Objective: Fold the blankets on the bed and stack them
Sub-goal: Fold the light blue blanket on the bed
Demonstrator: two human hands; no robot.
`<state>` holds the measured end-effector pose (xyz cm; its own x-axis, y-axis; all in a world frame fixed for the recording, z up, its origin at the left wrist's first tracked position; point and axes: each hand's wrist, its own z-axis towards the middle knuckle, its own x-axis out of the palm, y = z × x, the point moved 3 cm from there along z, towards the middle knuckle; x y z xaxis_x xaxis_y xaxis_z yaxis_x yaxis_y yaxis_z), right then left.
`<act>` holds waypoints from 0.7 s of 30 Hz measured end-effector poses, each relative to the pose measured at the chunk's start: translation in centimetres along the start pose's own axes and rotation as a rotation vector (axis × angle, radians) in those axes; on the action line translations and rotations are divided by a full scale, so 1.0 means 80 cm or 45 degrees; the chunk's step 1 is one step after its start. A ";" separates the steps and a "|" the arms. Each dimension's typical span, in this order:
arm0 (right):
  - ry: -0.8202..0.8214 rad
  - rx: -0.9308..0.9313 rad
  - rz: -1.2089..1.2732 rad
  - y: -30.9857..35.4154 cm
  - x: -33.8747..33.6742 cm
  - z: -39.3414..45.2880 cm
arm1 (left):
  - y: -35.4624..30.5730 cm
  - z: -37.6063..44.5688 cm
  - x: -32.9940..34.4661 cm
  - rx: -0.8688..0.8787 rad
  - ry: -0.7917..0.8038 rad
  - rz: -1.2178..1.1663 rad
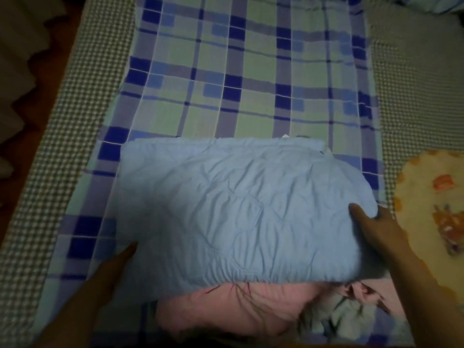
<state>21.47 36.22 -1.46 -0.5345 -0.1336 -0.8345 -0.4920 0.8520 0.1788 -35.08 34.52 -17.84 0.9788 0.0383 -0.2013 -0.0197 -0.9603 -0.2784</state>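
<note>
A folded light-blue quilted blanket (238,209), puffy and creased with curved stitching, lies on the near part of the plaid sheet (251,71) that covers the bed. Its near edge overlaps a crumpled pink blanket (238,307). The right hand (374,224) holds the blue blanket's right edge, thumb on top, fingers hidden beneath. The left hand (118,262) lies at its left edge, fingers straight. Right of the blue blanket sits a yellow printed blanket (431,197); a checked bedcover (62,146) flanks the sheet.
</note>
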 end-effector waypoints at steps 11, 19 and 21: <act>0.118 -0.182 0.279 0.055 -0.079 -0.038 | -0.159 -0.147 -0.021 0.571 -0.472 0.258; 0.040 -0.477 0.757 0.096 -0.056 -0.171 | -0.219 -0.217 -0.209 0.923 -0.731 0.192; 0.062 -0.433 0.766 0.065 0.009 -0.209 | -0.172 -0.191 -0.263 0.840 -0.742 0.242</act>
<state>7.03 32.12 7.57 -0.8085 0.2826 -0.5161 -0.2844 0.5801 0.7633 -52.33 42.68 4.56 0.6918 0.2016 -0.6934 -0.4594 -0.6179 -0.6381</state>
